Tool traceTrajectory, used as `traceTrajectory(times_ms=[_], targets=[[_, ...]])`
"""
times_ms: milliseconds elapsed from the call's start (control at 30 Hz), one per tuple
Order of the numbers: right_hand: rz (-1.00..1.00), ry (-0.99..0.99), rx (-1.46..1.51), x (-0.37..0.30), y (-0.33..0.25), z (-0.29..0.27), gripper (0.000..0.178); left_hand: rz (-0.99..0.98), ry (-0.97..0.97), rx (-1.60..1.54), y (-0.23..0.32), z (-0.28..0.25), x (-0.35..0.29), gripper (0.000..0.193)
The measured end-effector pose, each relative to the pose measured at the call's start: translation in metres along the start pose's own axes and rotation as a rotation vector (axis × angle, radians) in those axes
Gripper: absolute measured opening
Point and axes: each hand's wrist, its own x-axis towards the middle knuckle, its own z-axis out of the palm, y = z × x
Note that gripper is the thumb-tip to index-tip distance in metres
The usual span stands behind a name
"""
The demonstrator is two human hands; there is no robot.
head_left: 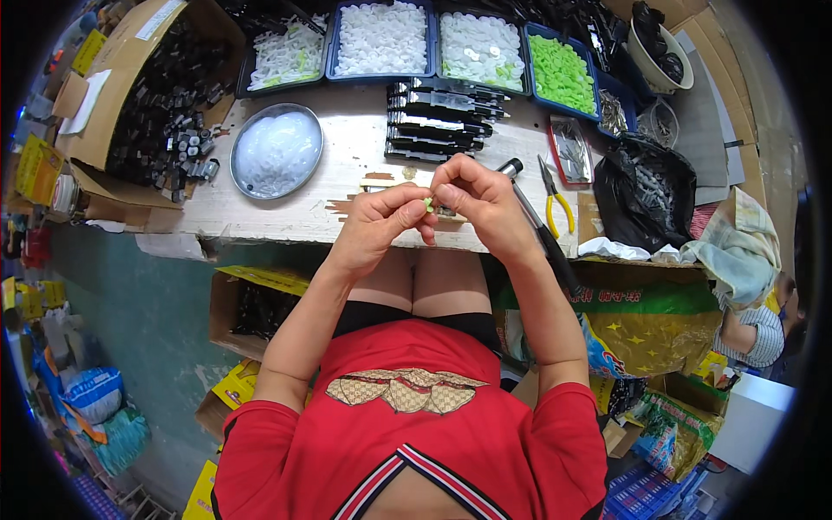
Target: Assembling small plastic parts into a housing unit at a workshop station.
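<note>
Over the front edge of the workbench, my two hands meet almost fingertip to fingertip. My left hand (376, 227) pinches a small light-green plastic piece (428, 204) between thumb and forefinger. Close against it, my right hand (487, 206) is closed in a pinch, its fingertips at the piece; what sits in them is too small to name. Beneath the fingers, a small fixture (451, 217) on the bench is mostly hidden. Just beyond my hands lies a stack of long black plastic parts (438, 121).
A round metal dish (321, 156) of whitish grease-like stuff stands left, near a carton (97, 130) of black parts. Blue trays (431, 76) of white and green pieces line the back. Yellow-handled pliers (560, 212), a black-capped marker-like tool (510, 168) and a black bag (624, 204) lie right.
</note>
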Motion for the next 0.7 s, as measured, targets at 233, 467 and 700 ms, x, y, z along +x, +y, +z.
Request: traceTrajectory(times_ms=[233, 467, 700], targets=[[-0.364, 0.087, -0.441, 0.000, 0.014, 0.014, 0.007, 0.055, 0.078, -0.032, -0.012, -0.008, -0.004, 0.021], [-0.229, 0.183, -0.249, -0.005, 0.016, 0.022, 0.013, 0.027, 0.105, -0.185, -0.020, -0.011, -0.008, 0.020], [-0.390, 0.164, -0.406, -0.004, 0.029, 0.025, 0.016, 0.039, 0.135, -0.288, -0.023, -0.016, -0.008, 0.020]])
